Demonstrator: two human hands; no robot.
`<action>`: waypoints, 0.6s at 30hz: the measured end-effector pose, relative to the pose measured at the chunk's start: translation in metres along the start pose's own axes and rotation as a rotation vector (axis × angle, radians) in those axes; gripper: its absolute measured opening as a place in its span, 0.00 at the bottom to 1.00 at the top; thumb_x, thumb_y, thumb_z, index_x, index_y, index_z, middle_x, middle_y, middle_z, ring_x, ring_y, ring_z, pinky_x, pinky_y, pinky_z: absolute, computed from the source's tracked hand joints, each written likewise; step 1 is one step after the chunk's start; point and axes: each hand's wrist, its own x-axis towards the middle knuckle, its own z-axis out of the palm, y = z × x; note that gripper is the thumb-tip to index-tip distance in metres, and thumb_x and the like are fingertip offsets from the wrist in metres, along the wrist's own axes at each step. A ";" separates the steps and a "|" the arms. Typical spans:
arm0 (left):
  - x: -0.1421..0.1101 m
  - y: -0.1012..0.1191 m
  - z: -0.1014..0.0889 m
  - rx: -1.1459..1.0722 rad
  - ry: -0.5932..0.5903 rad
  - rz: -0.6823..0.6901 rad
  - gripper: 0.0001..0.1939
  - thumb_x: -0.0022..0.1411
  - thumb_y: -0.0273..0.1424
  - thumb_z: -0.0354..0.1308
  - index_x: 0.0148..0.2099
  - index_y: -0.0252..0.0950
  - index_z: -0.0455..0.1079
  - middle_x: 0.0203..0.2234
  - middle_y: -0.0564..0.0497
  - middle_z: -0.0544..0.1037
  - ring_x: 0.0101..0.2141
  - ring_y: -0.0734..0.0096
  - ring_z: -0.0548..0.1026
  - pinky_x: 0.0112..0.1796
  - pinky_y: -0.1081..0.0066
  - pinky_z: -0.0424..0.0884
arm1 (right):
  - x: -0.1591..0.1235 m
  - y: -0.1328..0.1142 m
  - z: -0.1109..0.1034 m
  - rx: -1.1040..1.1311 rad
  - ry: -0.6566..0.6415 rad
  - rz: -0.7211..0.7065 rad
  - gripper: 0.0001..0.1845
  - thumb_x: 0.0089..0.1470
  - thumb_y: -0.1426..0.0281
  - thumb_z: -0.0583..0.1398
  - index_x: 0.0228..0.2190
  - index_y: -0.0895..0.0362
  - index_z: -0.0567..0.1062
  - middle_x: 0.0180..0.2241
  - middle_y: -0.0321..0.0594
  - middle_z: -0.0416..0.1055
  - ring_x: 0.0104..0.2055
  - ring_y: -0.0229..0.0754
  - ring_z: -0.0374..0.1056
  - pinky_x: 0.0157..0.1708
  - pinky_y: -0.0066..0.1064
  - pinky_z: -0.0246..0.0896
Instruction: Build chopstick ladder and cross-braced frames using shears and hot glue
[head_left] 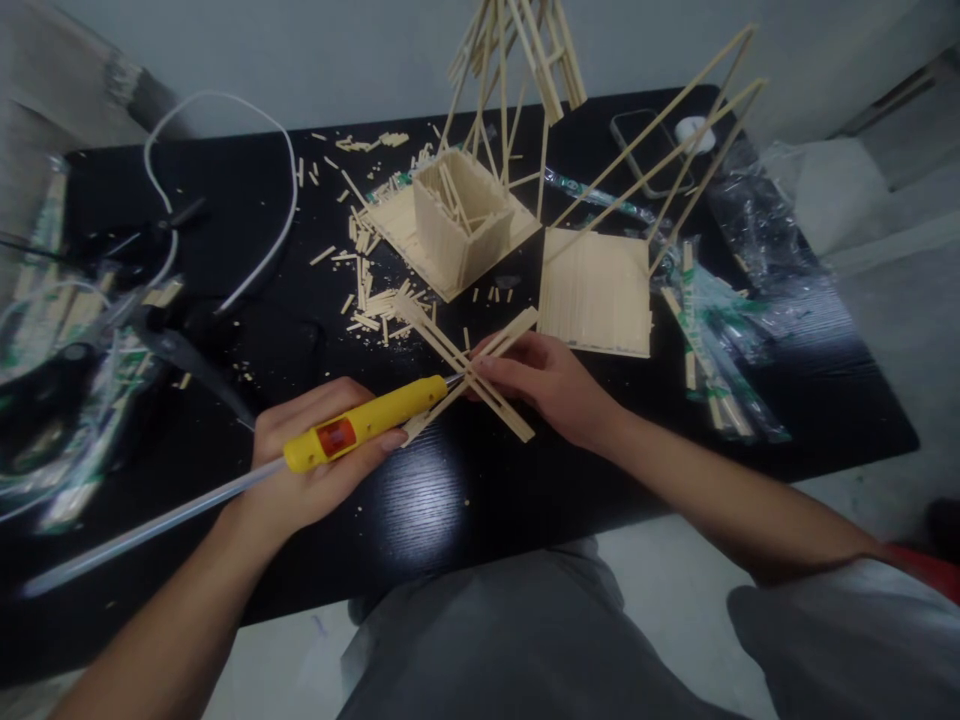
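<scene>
My left hand [315, 460] is closed round a yellow hot glue gun [382, 415], with a long clear glue stick [157, 525] trailing from its back end. The metal nozzle [454, 379] meets the middle of an X-shaped frame [502, 400] made of thin wooden sticks. My right hand [544, 380] pinches this frame close to the crossing, fingers partly hidden behind it. Just beyond my hands stands a stick-built box [461, 225] on a flat base of sticks. Right of it lies a square stick panel [596, 290] with long sticks rising from its edge.
Cut stick pieces [367, 305] litter the black table [562, 475]. Plastic-wrapped chopsticks [724, 360] lie at the right, with more wrapped ones [86, 450] at the left. A white cable [289, 200] loops at the back left. A phone [652, 150] rests at the back right.
</scene>
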 end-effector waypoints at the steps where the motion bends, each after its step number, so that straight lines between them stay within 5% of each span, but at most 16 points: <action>1: 0.000 0.000 0.000 -0.003 -0.002 0.004 0.05 0.69 0.33 0.67 0.39 0.41 0.74 0.29 0.52 0.79 0.27 0.69 0.77 0.27 0.67 0.73 | 0.000 0.000 0.000 -0.011 0.007 -0.007 0.20 0.47 0.57 0.79 0.35 0.55 0.83 0.35 0.36 0.84 0.37 0.42 0.81 0.44 0.35 0.79; 10: 0.000 0.001 0.000 0.026 -0.013 -0.001 0.06 0.69 0.34 0.66 0.38 0.41 0.74 0.29 0.53 0.78 0.27 0.69 0.77 0.26 0.67 0.72 | -0.001 0.000 0.001 -0.255 0.058 -0.238 0.23 0.50 0.51 0.77 0.35 0.55 0.81 0.36 0.38 0.84 0.40 0.43 0.81 0.46 0.36 0.80; 18: -0.002 0.000 -0.002 0.049 -0.038 0.008 0.06 0.70 0.32 0.66 0.39 0.41 0.72 0.29 0.53 0.77 0.28 0.69 0.76 0.26 0.67 0.70 | -0.005 0.001 0.004 -0.271 0.070 -0.292 0.22 0.51 0.53 0.77 0.36 0.55 0.81 0.36 0.38 0.83 0.38 0.42 0.80 0.44 0.35 0.80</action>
